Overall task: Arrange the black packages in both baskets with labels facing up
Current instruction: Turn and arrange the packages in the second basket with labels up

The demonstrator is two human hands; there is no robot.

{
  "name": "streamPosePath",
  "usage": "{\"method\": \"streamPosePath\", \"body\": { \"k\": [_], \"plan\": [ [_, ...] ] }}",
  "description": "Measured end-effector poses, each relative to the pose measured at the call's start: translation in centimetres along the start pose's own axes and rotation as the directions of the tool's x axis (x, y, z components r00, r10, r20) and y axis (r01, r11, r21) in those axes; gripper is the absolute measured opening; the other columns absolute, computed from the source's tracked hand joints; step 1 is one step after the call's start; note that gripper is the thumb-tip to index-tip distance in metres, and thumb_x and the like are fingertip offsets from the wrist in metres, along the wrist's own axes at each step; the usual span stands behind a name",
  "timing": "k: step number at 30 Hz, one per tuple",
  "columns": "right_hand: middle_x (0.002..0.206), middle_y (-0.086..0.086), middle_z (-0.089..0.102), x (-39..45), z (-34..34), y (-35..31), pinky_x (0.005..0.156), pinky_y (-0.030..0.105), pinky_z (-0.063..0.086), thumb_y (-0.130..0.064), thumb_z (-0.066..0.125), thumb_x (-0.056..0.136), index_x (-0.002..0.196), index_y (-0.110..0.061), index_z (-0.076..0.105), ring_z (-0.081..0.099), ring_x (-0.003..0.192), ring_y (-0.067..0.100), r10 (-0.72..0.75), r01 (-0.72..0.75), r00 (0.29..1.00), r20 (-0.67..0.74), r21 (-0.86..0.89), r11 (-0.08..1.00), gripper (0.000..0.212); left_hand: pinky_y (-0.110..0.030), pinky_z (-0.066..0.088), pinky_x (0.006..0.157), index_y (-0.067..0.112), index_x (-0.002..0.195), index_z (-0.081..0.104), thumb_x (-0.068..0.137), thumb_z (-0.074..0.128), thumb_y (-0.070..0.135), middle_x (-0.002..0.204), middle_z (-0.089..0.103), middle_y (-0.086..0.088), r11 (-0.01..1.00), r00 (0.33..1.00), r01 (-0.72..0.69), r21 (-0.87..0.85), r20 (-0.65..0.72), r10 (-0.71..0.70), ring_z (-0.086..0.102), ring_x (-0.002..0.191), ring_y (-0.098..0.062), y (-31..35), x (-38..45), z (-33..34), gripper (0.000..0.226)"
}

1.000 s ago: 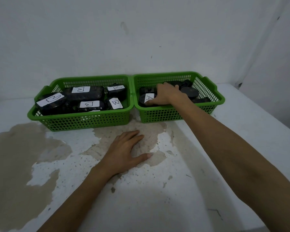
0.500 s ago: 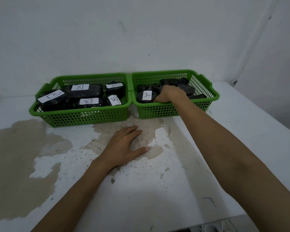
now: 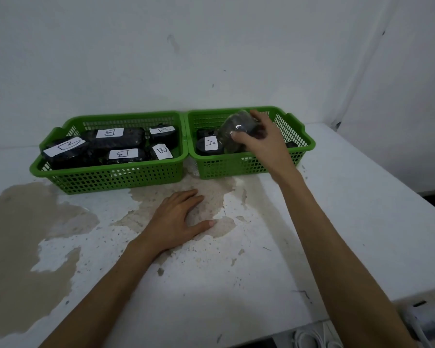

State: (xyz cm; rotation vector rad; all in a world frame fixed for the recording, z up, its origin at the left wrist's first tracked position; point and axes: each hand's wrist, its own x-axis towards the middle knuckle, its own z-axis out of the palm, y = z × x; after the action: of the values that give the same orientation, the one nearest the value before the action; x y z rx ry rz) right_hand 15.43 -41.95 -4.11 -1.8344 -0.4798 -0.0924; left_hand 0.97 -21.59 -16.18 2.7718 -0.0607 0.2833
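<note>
The right hand (image 3: pixel 261 144) is gripping a round black package (image 3: pixel 236 133), holding it tilted above the right basket (image 3: pixel 304 144), no label showing. Beside it, inside that basket, a package marked A (image 3: pixel 209 145) is lying label up. Step in hand, by judgement: turning this package over. Next move calls for rotating it until its label faces up, then setting it down. The left hand (image 3: pixel 178 219) is resting flat and empty on the table (image 3: pixel 337 222), in front of the right basket.

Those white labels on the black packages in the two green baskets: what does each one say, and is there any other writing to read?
"B": label on the long back package, left basket.
"B": label on the front middle package.
"B": label on the front right package.
"A": label on the round package, right basket.
Front-left label: one letter, turned, unclear.
Back-right label: foreshortened, unreadable.
Package in the right hand: no label showing.
</note>
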Motion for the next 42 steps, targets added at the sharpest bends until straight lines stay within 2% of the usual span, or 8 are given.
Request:
{"method": "streamPosePath", "body": {
  "k": [3,6,14,18,25,30,35,42],
  "plan": [
    [0.133,0.006,0.053,-5.0,0.0,1.6,0.1,0.036,0.054,-0.039,0.083,0.068,0.13,-0.034,0.052,0.058,0.118,0.018,-0.109,0.107,0.994,0.016,0.06,0.992,0.07,-0.038,0.027,0.115,0.029,0.146,0.047,0.076,0.041,0.085,0.156,0.038,0.005,1.0,1.0,-0.005,0.005,-0.002,0.005,0.033,0.143,-0.016,0.0,0.0,0.0,0.09],
    [0.134,0.003,0.049,-9.0,0.3,3.8,0.091,0.031,0.059,-0.024,0.082,0.067,0.128,-0.027,0.046,0.054,0.122,0.016,-0.093,0.086,0.988,0.124,0.06,0.995,0.071,-0.039,0.029,0.114,0.028,0.145,0.048,0.074,0.036,0.089,0.156,0.04,0.004,1.0,1.0,-0.008,0.014,0.002,0.008,0.035,0.142,-0.017,0.0,0.1,-0.1,0.094],
    [0.137,-0.009,0.052,-11.8,0.6,7.4,0.102,0.04,0.053,-0.034,0.083,0.063,0.138,-0.038,0.044,0.053,0.127,0.014,0.055,-0.055,0.97,0.237,-0.007,0.998,0.084,-0.041,0.03,0.113,0.027,0.145,0.048,0.074,0.037,0.087,0.156,0.04,0.004,1.0,1.0,-0.003,0.022,0.004,0.003,0.035,0.141,-0.019,-0.1,0.1,-0.1,0.093],
    [0.138,-0.007,0.038,-12.6,0.4,6.7,0.102,0.019,0.043,-0.028,0.082,0.069,0.153,-0.031,0.03,0.043,0.126,0.006,0.008,0.043,0.958,0.287,-0.17,0.985,0.099,-0.04,0.029,0.114,0.028,0.146,0.047,0.075,0.041,0.084,0.156,0.038,0.005,1.0,1.0,0.002,0.031,0.007,-0.002,0.033,0.142,-0.017,0.0,0.1,-0.1,0.091],
    [0.131,-0.008,0.042,-13.2,0.8,6.1,0.096,0.017,0.046,-0.017,0.081,0.068,0.138,-0.025,0.039,0.049,0.118,0.003,-0.141,0.191,0.966,0.216,-0.231,0.954,0.082,-0.04,0.029,0.114,0.028,0.145,0.048,0.074,0.041,0.083,0.156,0.039,0.005,1.0,1.0,0.006,0.018,0.002,-0.006,0.033,0.142,-0.017,0.2,0.1,-0.1,0.09],
    [0.134,-0.01,0.047,-13.1,1.2,5.9,0.099,0.021,0.046,-0.031,0.086,0.069,0.143,-0.031,0.035,0.049,0.12,0.003,-0.104,0.154,0.976,0.191,-0.269,0.951,0.09,-0.04,0.031,0.113,0.025,0.143,0.05,0.072,0.038,0.089,0.155,0.041,0.003,1.0,1.0,0.005,0.018,-0.004,-0.005,0.036,0.141,-0.018,0.4,0.0,-0.3,0.096],
    [0.144,0.005,0.043,-9.4,0.3,2.5,0.102,0.031,0.039,-0.038,0.085,0.068,0.157,-0.021,0.02,0.044,0.123,0.012,-0.131,0.191,0.972,0.197,-0.32,0.928,0.112,-0.039,0.029,0.113,0.026,0.145,0.049,0.075,0.036,0.088,0.155,0.04,0.002,1.0,1.0,-0.014,0.023,0.003,0.014,0.036,0.142,-0.019,0.3,0.0,-0.2,0.095],
    [0.135,0.013,0.044,3.5,-0.5,-2.2,0.1,0.047,0.049,-0.053,0.078,0.062,0.146,-0.016,0.03,0.05,0.121,0.033,0.056,0.075,0.98,0.189,-0.62,0.781,0.104,-0.038,0.029,0.114,0.027,0.144,0.049,0.074,0.034,0.09,0.155,0.041,0.004,1.0,1.0,-0.016,0.007,-0.005,0.016,0.036,0.141,-0.017,0.0,0.1,-0.1,0.096]
  ]
}}
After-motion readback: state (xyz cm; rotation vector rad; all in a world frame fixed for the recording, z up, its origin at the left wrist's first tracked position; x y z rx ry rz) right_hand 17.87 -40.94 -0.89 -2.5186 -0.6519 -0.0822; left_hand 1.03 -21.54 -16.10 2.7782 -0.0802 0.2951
